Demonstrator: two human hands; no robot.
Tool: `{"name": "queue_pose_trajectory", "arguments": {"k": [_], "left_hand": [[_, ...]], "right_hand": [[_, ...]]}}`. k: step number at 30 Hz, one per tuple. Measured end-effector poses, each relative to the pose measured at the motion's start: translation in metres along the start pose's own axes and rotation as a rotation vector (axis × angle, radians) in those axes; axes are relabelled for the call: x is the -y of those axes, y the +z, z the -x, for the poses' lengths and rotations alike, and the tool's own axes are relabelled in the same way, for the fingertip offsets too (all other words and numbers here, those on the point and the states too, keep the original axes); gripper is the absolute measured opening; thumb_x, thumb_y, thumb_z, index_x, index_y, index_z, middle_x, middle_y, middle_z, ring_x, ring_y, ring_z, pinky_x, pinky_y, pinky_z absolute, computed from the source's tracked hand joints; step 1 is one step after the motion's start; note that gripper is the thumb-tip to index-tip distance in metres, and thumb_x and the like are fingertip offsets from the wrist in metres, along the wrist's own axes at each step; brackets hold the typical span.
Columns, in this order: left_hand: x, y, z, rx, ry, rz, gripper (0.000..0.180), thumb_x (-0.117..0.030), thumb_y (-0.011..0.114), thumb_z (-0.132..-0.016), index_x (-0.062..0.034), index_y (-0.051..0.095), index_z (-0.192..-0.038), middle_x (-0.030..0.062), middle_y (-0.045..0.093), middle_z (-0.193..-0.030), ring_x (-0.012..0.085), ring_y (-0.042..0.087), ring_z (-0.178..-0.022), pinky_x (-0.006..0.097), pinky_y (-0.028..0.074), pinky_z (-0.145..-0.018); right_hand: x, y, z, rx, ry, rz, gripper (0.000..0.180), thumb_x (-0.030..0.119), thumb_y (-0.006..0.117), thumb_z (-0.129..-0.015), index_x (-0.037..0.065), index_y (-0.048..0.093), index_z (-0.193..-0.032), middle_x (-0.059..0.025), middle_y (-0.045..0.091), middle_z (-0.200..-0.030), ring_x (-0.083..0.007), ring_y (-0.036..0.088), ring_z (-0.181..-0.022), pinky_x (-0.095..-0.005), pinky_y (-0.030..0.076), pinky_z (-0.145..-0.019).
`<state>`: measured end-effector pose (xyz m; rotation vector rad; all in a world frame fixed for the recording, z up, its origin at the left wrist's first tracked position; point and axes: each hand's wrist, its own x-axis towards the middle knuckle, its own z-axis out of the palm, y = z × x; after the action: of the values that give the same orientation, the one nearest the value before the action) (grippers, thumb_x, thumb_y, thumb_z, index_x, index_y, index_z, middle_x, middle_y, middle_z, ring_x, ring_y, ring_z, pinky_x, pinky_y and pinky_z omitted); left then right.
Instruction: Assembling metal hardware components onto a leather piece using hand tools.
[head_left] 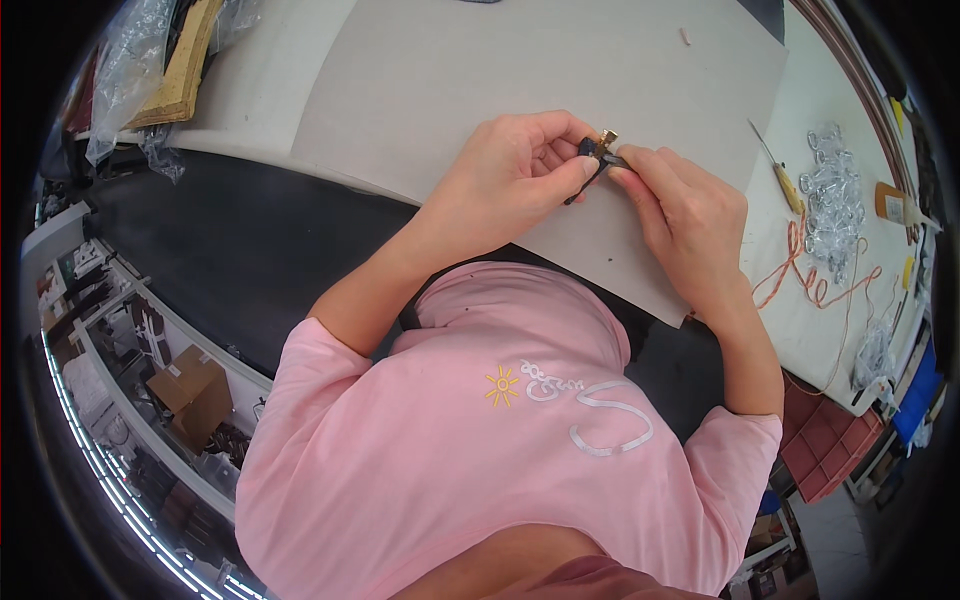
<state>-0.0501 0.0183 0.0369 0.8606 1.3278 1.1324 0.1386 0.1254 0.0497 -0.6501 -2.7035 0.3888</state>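
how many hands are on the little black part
2. The left hand pinches the black part from its left side, and the right hand grips it from the right, both above the grey mat. No other hands show.

I read bright, even overhead light, soft shadows, mild glare on the clear plastic bags [835, 195]; fisheye bends edges, black rim vignette.
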Motion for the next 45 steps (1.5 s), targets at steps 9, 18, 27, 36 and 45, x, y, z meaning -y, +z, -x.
{"name": "queue_pose_trajectory", "arguments": {"k": [9,18,27,36,45], "left_hand": [[-0.004,-0.002,-0.001,-0.01,0.017,0.129,0.023,-0.008,0.068,-0.101,0.0039,0.068,-0.12,0.0043,0.072,-0.101,0.0085,0.069,-0.085,0.023,0.055,-0.075],[-0.019,0.014,0.007,-0.105,0.108,-0.062,0.026,0.0,0.07,-0.097,0.0046,0.069,-0.122,0.0086,0.075,-0.103,0.0092,0.072,-0.088,0.024,0.059,-0.077],[-0.016,0.02,0.003,-0.179,0.344,-0.234,0.025,0.003,0.068,-0.096,0.0049,0.069,-0.121,0.0108,0.076,-0.105,0.013,0.074,-0.096,0.026,0.06,-0.083],[-0.006,-0.014,-0.005,-0.022,0.079,0.356,0.022,-0.006,0.069,-0.098,0.0013,0.067,-0.119,0.0088,0.074,-0.109,0.0135,0.071,-0.099,0.028,0.059,-0.082],[-0.008,-0.014,0.003,-0.03,0.053,0.351,0.023,-0.006,0.07,-0.098,0.0007,0.067,-0.12,0.0085,0.073,-0.11,0.0163,0.073,-0.098,0.029,0.059,-0.081]], "right_hand": [[0.0,0.002,0.005,-0.184,0.261,-0.575,0.014,0.01,0.077,-0.094,0.004,0.067,-0.102,-0.0018,0.059,-0.077,-0.0082,0.044,-0.058,-0.0255,0.036,-0.054],[0.017,0.003,-0.003,-0.232,0.272,-0.673,0.021,-0.004,0.076,-0.09,0.001,0.056,-0.096,-0.0024,0.064,-0.094,-0.0047,0.044,-0.06,-0.0233,0.037,-0.05],[0.02,-0.006,-0.012,-0.205,0.274,-0.636,0.025,-0.007,0.075,-0.084,0.003,0.053,-0.092,-0.005,0.065,-0.097,-0.0079,0.055,-0.064,-0.0246,0.046,-0.053],[0.026,-0.028,0.005,0.205,0.142,-0.715,0.045,-0.01,0.07,-0.079,0.006,0.061,-0.12,-0.0017,0.055,-0.075,-0.0112,0.05,-0.061,-0.0246,0.043,-0.057],[0.007,-0.025,0.007,0.29,0.336,-0.82,0.037,-0.014,0.061,-0.081,0.003,0.07,-0.113,-0.0068,0.07,-0.097,-0.0164,0.071,-0.083,-0.028,0.052,-0.073]]}}
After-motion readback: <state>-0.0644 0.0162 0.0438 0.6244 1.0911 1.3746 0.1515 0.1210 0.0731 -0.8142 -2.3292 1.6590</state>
